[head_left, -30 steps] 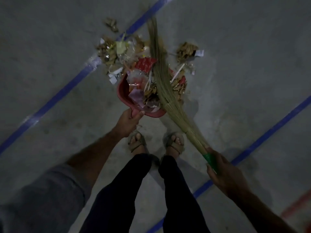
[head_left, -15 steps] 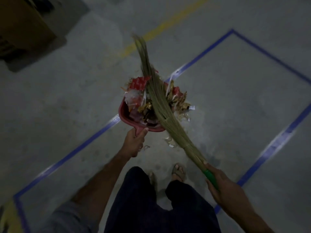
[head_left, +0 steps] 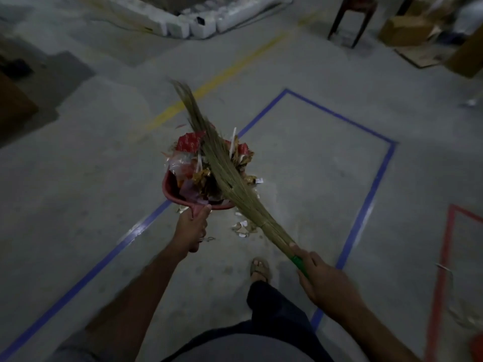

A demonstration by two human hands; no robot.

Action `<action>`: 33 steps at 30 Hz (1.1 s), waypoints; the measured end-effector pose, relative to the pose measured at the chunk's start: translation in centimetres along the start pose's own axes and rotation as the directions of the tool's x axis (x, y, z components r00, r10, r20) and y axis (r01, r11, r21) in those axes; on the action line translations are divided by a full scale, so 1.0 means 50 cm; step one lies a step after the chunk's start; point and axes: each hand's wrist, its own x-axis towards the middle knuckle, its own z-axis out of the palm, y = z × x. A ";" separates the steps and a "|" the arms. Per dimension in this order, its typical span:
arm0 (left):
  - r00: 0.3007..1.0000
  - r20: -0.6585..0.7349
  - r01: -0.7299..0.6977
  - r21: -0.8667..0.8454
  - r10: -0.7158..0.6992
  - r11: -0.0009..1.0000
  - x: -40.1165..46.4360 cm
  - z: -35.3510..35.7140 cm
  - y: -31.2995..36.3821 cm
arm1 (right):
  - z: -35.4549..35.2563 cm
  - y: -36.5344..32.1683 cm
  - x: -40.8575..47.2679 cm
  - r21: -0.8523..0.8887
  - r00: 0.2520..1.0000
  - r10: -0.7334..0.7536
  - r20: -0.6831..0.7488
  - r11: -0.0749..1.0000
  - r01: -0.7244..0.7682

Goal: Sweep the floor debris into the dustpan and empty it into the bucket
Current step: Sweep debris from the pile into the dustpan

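Observation:
A red dustpan (head_left: 171, 188) hangs above the floor, heaped with debris (head_left: 198, 165) of wrappers, dry leaves and paper strips. My left hand (head_left: 192, 228) grips its handle from below. A straw broom (head_left: 222, 168) lies slantwise across the heap, its bristles pressing the load down. My right hand (head_left: 322, 276) holds the broom by its green handle at the lower right. A few scraps (head_left: 241, 228) lie on the floor just under the pan. No bucket shows in the head view.
Blue tape lines (head_left: 366, 202) frame the grey floor, with a yellow line (head_left: 209, 84) beyond and red tape (head_left: 441, 257) at the right. White packages (head_left: 198, 19), a dark stool (head_left: 351, 17) and cardboard boxes (head_left: 407, 30) stand at the back. A dark box (head_left: 13, 105) sits left.
The dustpan has been lifted off the floor with the broom held over its load. I have straightened up and stepped forward, so the far end of the room has come into view.

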 end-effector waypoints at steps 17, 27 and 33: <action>0.930 0.366 -0.095 0.166 0.028 0.982 -0.296 0.188 -0.039 | -0.025 -0.044 -0.503 0.117 0.924 0.353 -0.148 0.934 -0.338; 0.789 0.611 -0.255 0.248 0.053 0.935 -0.503 0.548 -0.109 | -0.031 0.125 -0.847 0.138 0.802 0.551 -0.231 0.835 -0.533; 0.708 0.707 -0.285 0.277 0.006 0.918 -0.705 0.817 -0.209 | -0.009 0.270 -1.138 0.187 0.672 0.711 -0.207 0.703 -0.687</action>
